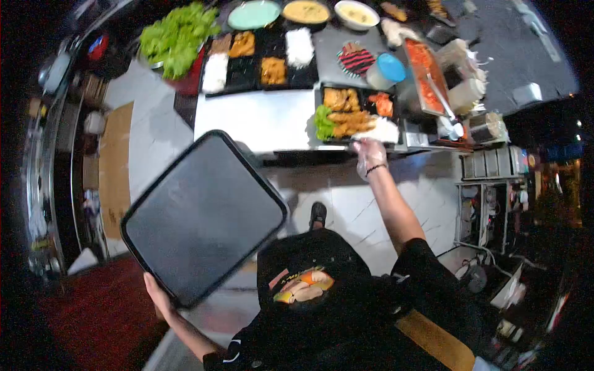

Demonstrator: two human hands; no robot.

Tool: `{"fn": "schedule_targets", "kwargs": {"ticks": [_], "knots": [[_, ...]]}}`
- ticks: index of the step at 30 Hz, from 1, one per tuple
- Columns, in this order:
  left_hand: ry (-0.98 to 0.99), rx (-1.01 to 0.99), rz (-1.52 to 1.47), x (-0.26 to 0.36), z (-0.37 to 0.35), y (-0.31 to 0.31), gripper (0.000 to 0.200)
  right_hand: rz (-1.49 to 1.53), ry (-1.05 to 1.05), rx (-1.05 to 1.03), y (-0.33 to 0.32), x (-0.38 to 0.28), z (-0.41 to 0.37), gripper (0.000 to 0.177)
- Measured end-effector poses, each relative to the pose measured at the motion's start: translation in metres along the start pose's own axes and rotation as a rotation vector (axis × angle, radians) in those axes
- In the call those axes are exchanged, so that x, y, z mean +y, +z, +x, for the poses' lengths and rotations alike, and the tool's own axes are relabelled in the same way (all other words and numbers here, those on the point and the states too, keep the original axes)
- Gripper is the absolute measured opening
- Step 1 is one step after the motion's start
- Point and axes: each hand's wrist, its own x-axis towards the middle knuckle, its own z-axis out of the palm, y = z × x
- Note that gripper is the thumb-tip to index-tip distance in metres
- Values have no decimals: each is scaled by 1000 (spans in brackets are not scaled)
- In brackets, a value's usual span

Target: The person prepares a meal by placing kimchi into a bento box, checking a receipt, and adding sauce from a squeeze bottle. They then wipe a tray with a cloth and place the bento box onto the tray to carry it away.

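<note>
My left hand (159, 295) grips the lower left edge of a dark rectangular serving tray (204, 216), which is tilted and bare on its upper face. My right hand (371, 156), in a clear plastic glove, is closed on the near edge of a black bento box (365, 104) at the counter's front. Its fingertips are partly hidden by the rim. In that box lie fried pieces (351, 123), white rice (382, 130), a lettuce leaf (323, 122), orange-brown food (341, 99) and a reddish side dish (382, 104).
More bento boxes (241, 73) with rice and orange-brown food stand behind a white counter surface (247, 117). Lettuce (179, 40) is piled at the left. Sauce bowls (306, 11) line the back. A blue-lidded tub (386, 69) and a metal pan of reddish food (421, 59) stand right.
</note>
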Motion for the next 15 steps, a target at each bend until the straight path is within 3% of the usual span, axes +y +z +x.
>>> {"fn": "schedule_targets", "kwargs": {"ticks": [1, 3, 5, 7, 8, 10, 11, 12, 14, 15], "knots": [[-3, 49, -1, -11, -14, -8, 59, -117, -103, -6, 1, 0, 1, 16], [-86, 154, -59, -8, -53, -7, 59, 98, -87, -75, -4, -2, 10, 21], [-105, 165, -157, -39, -75, -11, 57, 595, 193, -262, -31, -41, -8, 29], [-178, 270, -272, -46, -103, -2, 54, 959, 521, -215, -64, -115, -60, 40], [-218, 296, -277, -62, -115, 0, 54, 845, 458, -301, -59, -90, -64, 49], [-272, 289, 134, -101, -130, 7, 53, 658, 402, -448, -65, -83, -102, 46], [-413, 304, 5, -92, -133, 22, 53, 604, 296, -595, -59, -59, -116, 37], [-400, 305, -12, -101, -136, 40, 52, 567, 185, -615, -50, -41, -139, 27], [-413, 311, -15, -147, -139, 83, 50, 300, 298, -740, -19, -11, -164, 20], [-427, 323, 8, -170, -140, 104, 48, 316, 314, -841, -1, 12, -170, 17]]}}
